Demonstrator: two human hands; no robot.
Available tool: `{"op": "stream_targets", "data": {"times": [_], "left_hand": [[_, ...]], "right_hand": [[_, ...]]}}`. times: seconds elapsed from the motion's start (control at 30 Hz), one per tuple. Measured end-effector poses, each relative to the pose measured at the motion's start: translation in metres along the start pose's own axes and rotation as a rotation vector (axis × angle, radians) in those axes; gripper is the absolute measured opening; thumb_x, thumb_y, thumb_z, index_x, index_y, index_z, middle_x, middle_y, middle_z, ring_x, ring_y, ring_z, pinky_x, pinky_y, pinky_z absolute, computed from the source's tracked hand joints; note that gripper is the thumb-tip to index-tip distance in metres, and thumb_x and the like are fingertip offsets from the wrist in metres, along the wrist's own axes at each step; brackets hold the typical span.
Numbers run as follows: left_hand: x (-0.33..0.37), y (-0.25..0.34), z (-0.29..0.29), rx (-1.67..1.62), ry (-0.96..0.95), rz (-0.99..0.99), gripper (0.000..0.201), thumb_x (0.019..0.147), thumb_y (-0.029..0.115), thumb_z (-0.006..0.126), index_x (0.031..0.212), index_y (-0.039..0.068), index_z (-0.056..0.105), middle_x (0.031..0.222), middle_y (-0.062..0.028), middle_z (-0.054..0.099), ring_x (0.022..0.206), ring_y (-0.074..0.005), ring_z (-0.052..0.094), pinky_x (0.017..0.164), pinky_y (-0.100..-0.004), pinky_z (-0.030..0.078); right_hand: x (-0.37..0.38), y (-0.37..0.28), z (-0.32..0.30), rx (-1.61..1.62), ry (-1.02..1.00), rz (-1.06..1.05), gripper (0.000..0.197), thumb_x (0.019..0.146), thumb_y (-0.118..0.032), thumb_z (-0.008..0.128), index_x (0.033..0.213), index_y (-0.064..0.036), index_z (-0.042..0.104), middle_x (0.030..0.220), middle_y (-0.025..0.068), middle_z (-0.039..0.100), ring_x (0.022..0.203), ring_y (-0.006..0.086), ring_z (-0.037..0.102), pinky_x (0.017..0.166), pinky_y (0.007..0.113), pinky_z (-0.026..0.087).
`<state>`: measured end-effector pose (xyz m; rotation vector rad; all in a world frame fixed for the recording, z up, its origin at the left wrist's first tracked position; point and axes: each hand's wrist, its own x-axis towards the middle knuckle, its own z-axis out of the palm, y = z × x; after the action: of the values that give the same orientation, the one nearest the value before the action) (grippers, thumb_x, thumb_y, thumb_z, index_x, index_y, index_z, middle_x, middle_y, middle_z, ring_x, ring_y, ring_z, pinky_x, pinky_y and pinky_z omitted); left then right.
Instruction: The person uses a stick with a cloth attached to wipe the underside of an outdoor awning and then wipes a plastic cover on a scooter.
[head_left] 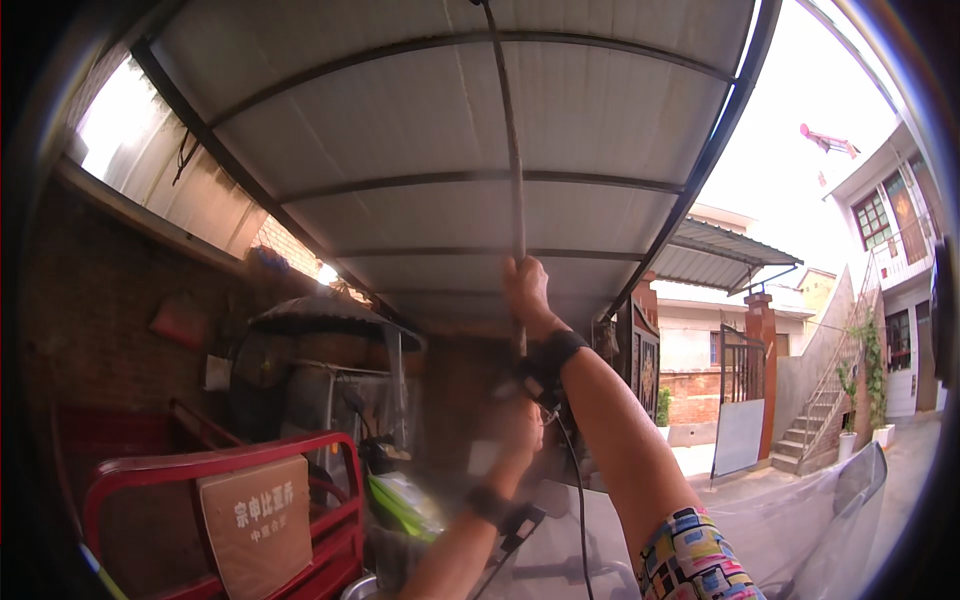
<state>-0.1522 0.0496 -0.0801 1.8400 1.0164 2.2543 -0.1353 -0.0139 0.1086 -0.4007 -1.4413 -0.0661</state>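
A long thin pole (513,140) rises steeply in front of me toward the underside of a panelled roof (400,130). Its top reaches the upper edge of the view, where a small dark tip shows. My right hand (527,285) is wrapped round the pole, the higher of the two. Below it, my left hand (520,430) is closed round the pole's lower part, a little blurred. Dark bands with small devices sit on both wrists, and a black cable (578,490) hangs from the right one. The pole's lower end is hidden.
At the left stands a red metal cart frame (225,455) with a tan panel (258,525). Behind it is a covered vehicle (330,390). Clear plastic sheeting (790,530) lies at the lower right. Farther right are a metal gate (740,400) and stairs (810,425).
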Motion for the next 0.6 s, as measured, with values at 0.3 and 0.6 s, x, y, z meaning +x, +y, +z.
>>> {"op": "stream_targets", "data": {"times": [0.3,0.6], "left_hand": [[-0.021,-0.010,0.014,-0.695,-0.245,-0.285,0.037,0.083,0.036,0.040,0.053,0.015,0.036,0.038,0.0014,0.029,0.028,-0.0093,0.026,0.029,-0.0248,0.018],[-0.047,0.028,0.070,-0.782,-0.398,-0.344,0.035,0.080,0.025,0.037,0.047,0.017,0.027,0.037,0.0035,0.026,0.027,-0.0080,0.020,0.028,-0.0234,0.013]], "right_hand": [[-0.003,0.028,-0.015,0.003,-0.024,0.127,0.048,0.077,-0.039,0.049,0.077,0.0087,0.053,0.075,0.0275,0.056,0.074,0.0391,0.056,0.064,0.042,0.044],[0.026,0.058,-0.079,-0.118,-0.037,0.095,0.047,0.079,-0.039,0.048,0.080,0.0072,0.055,0.076,0.0241,0.057,0.075,0.0339,0.057,0.064,0.039,0.044]]}}
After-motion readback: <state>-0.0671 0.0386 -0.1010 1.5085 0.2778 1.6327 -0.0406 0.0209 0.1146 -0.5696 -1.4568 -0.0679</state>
